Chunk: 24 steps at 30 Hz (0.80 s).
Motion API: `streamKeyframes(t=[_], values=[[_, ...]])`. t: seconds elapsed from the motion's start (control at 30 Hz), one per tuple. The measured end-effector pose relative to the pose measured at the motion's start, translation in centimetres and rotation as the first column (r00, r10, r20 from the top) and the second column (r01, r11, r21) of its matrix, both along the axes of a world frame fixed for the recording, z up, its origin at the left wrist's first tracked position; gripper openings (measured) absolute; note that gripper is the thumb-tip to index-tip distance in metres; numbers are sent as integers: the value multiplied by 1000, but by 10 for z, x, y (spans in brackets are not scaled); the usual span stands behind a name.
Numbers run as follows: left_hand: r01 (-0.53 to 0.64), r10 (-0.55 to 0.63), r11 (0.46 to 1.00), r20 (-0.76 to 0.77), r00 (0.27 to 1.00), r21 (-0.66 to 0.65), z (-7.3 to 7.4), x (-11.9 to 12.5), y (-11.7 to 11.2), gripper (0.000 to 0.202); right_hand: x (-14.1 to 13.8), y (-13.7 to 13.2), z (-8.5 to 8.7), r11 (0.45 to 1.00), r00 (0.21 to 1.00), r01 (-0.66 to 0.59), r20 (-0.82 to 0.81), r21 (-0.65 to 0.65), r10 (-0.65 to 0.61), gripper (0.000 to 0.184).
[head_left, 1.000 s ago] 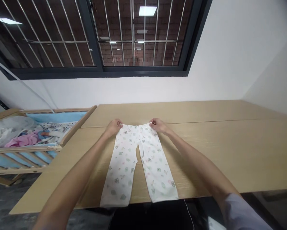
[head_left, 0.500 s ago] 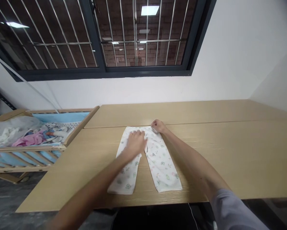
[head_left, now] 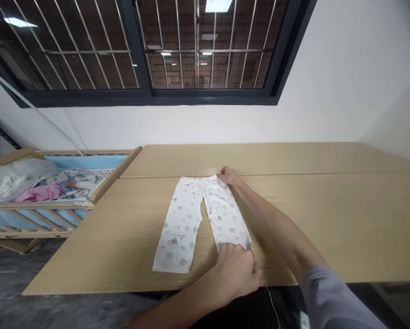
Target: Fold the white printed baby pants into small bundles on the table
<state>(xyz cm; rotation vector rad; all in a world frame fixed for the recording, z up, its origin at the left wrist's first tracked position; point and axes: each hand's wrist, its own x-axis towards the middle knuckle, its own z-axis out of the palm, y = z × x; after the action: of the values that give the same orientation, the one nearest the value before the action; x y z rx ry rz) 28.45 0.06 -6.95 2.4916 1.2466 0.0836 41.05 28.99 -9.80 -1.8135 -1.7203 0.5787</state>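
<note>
A pair of small white baby trousers [head_left: 186, 214] with a pale printed pattern lies flat on the wooden table [head_left: 328, 214], waistband away from me and legs toward me. My right hand [head_left: 227, 175] pinches the right corner of the waistband. My left hand [head_left: 237, 272] has crossed over to the near edge and is closed on the hem of the right trouser leg. The left leg lies free.
A wooden baby cot [head_left: 50, 192] with blue lining and a heap of clothes stands against the table's left side. A white wall and a barred window [head_left: 150, 50] lie behind the table. A thin white cord [head_left: 271, 306] hangs below the near edge.
My left hand left the waistband, passed over the middle of the trousers and now grips the right leg's hem near me. My right hand stayed on the waistband corner.
</note>
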Motion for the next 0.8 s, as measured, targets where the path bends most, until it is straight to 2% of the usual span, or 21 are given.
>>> streamKeyframes(t=[0.07,0.13,0.23,0.37,0.47,0.63,0.8], values=[[-74,76,997,116,990,-20,5,-15,-2,29,-4,0,11,1000,1000,-12,-26,9,13,12],[-164,180,983,257,949,-84,11,-33,-6,32,-11,1,23,999,998,-32,-54,16,33,17],[-265,350,932,427,834,-248,18,-65,-14,39,-29,4,38,998,994,-63,-82,30,65,22],[-381,546,833,490,679,-401,21,-106,-27,45,-65,10,48,993,992,-99,-75,57,103,23],[-471,623,782,478,619,-409,15,-134,-38,49,-96,13,43,991,993,-109,-32,76,112,25],[-543,712,702,445,543,-461,-5,-166,-47,51,-145,11,22,990,991,-113,84,85,106,32],[-588,741,671,411,531,-451,-18,-183,-47,51,-174,11,9,988,977,-141,170,69,128,26]])
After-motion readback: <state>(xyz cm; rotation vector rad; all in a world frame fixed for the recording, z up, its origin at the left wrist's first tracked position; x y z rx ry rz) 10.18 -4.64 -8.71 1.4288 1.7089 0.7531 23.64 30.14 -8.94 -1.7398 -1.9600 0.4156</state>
